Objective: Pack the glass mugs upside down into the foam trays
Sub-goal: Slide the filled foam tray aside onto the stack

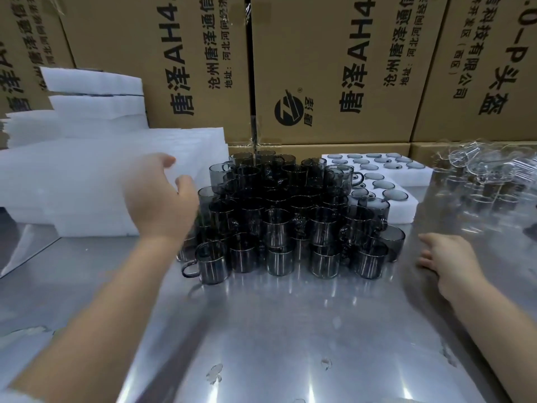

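Smoked-glass mugs (279,216) stand stacked, rims up, mid-table; behind right, foam trays (401,175) hold inverted mugs.

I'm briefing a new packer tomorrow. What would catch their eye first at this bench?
The stacked heap of smoky glass mugs at the centre of the steel table. Behind it on the right sit foam trays already filled with upturned mugs, and a stack of white foam sheets stands left, where the left hand reaches.
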